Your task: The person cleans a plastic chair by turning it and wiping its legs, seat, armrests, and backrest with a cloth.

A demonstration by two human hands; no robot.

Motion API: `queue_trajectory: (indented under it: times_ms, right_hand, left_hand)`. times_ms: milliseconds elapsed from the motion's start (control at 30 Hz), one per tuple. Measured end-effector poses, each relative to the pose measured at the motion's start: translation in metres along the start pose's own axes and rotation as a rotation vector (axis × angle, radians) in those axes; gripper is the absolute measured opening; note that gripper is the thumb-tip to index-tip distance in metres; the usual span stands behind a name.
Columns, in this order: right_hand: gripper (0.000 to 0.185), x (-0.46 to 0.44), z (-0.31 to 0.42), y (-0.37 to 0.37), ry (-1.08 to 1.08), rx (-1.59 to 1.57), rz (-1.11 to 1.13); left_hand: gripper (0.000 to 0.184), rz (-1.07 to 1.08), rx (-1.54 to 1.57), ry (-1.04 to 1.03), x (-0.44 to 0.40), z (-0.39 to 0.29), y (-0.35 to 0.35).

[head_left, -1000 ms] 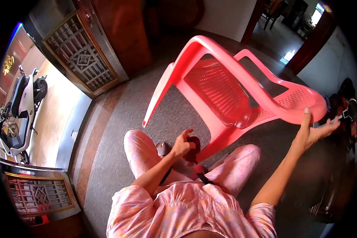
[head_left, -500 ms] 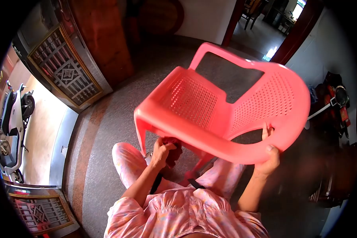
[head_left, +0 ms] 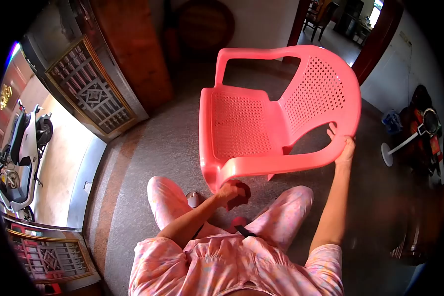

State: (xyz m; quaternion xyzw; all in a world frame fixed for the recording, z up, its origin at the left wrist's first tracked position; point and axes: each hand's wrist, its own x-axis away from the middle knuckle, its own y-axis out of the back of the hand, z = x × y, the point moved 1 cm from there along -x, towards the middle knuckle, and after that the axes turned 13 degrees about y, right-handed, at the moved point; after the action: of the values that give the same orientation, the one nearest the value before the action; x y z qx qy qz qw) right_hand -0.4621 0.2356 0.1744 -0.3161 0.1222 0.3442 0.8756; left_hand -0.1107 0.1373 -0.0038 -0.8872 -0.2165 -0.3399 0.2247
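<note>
A pink plastic armchair [head_left: 241,123] with a perforated seat and back is in front of me, its backrest toward the right. My right hand [head_left: 345,150] is closed around the rim where the near armrest meets the backrest, with fingertips showing through the opening. Below the front end of the near armrest, my left hand [head_left: 227,193] is closed on a dark red cloth [head_left: 239,195], close against the chair's front leg. Part of the cloth is hidden by the fingers.
My knees in patterned trousers [head_left: 165,197] are spread below the chair. A scooter [head_left: 32,153] stands outside the doorway at left, beside a metal grille door [head_left: 91,91]. At right, a white stand [head_left: 404,140] is near the wall. Wooden furniture [head_left: 133,49] stands behind.
The chair has turned and tipped, so its seat faces me more and its back is more upright. My left hand with the cloth has moved right; my right hand has moved up.
</note>
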Motion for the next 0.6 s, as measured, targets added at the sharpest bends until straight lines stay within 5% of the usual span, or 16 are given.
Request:
queue_trajectory:
  times_ms: [133,200,233,300,367,500,600]
  right_hand:
    - [0.064,-0.024,-0.004,0.005,-0.074,0.341,-0.104]
    - [0.087,-0.036,-0.016,0.030,0.158,1.156,-0.253]
    - [0.087,-0.026,-0.016,0.016,0.152,1.155,-0.247]
    - [0.095,0.001,-0.014,-0.007,-0.012,0.557,-0.631]
    - [0.084,0.042,-0.049,0.007,0.063,0.642,-0.647]
    - [0.054,0.162,-0.067,-0.066,-0.473,0.173,-0.529]
    - [0.047,0.194,-0.086,-0.103,-0.385,0.030,-0.241]
  left_hand:
    - [0.027,-0.075,0.002,-0.048,0.031,0.004,0.000]
    - [0.025,-0.037,0.100,-0.034,0.047,0.010,0.002]
    - [0.022,0.004,0.197,-0.028,0.058,0.008,0.003]
    - [0.021,0.046,0.193,-0.106,0.072,0.001,0.009]
    - [0.021,-0.118,0.356,-0.141,0.074,0.003,0.022]
    - [0.018,-0.264,0.738,-0.192,0.082,-0.009,0.051]
    - [0.018,-0.402,0.772,-0.322,0.072,-0.005,0.075]
